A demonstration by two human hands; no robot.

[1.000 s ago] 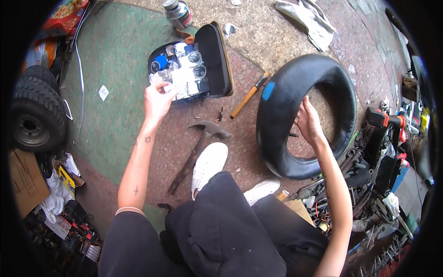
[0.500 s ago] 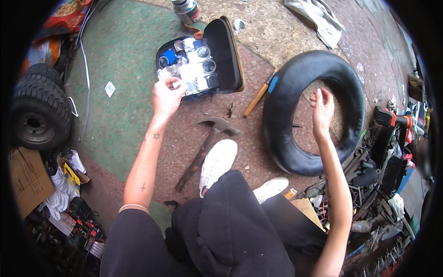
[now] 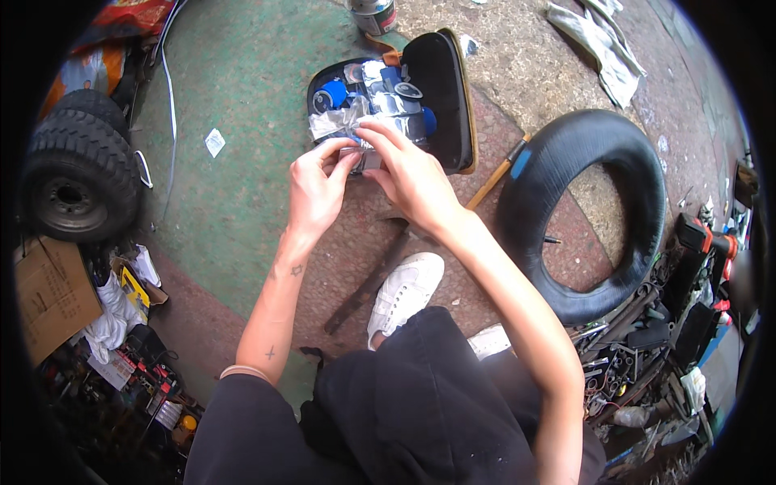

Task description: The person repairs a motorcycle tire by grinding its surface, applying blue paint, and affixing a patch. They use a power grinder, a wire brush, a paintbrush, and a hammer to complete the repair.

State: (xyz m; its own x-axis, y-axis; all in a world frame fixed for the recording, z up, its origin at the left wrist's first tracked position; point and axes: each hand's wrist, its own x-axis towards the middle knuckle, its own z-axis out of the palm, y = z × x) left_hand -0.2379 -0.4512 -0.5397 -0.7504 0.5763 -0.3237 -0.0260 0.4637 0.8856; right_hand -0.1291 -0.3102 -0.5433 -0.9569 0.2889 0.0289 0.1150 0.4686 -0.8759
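Observation:
My left hand [image 3: 317, 187] pinches a small shiny, see-through piece [image 3: 353, 151] between thumb and fingertips. From the other side, the fingers of my right hand [image 3: 414, 179] close on the same piece; they partly hide it, and its kind is unclear. Just beyond both hands lies an opened zip case [image 3: 462, 105] with a black lining. It holds silvery foil patches, crumpled clear plastic [image 3: 331, 123] and a blue roll [image 3: 330, 95]. Partly behind my right hand, a hammer [image 3: 368, 283] rests on the floor.
Right of the case lie a black inner tube [image 3: 517, 234] and a wooden-handled tool [image 3: 489, 184]. A can [image 3: 373, 14] and a grey cloth [image 3: 602, 52] are farther off. Wheels [image 3: 71, 190] and a cardboard box [image 3: 56, 295] stand left; piled tools [image 3: 647, 331] fill the right.
My right hand has come left from above the inner tube to meet my left hand. My left hand has drawn slightly toward me and right, and the whole view has shifted.

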